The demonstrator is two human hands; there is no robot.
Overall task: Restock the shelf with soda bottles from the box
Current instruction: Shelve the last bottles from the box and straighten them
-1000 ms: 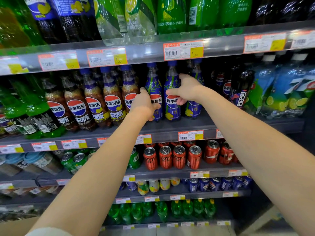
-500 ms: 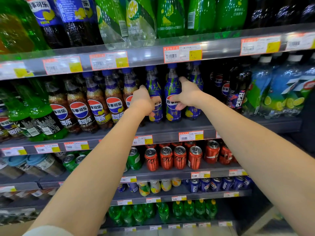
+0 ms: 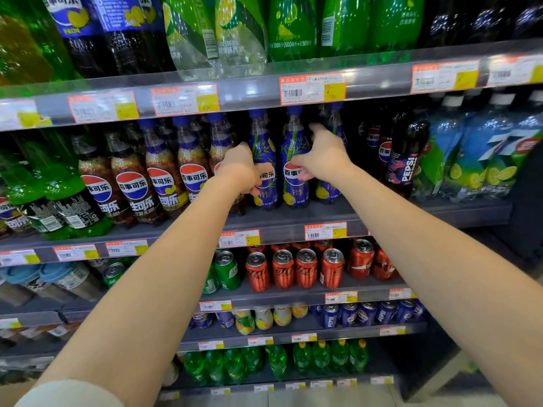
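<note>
Blue-labelled soda bottles [image 3: 294, 198] stand upright in a short row on the shelf [image 3: 279, 220], right where both hands reach. The left hand [image 3: 239, 168] shows its back to the camera and curls its fingers round the leftmost bottle [image 3: 266, 151] at label height. The right hand [image 3: 323, 157] grips the middle bottle [image 3: 293, 142] from that bottle's right side, thumb laid across the label and fingers reaching up behind its shoulder. Both held bottles have their bases on the shelf. A third bottle [image 3: 330, 190] stands just behind the right hand, mostly hidden by it. Brown cola bottles [image 3: 164, 183] line up to the left of the left hand, a black Pepsi bottle [image 3: 407, 165] stands to the right of the right hand, and red cans [image 3: 293, 268] sit one shelf below both wrists.
</note>
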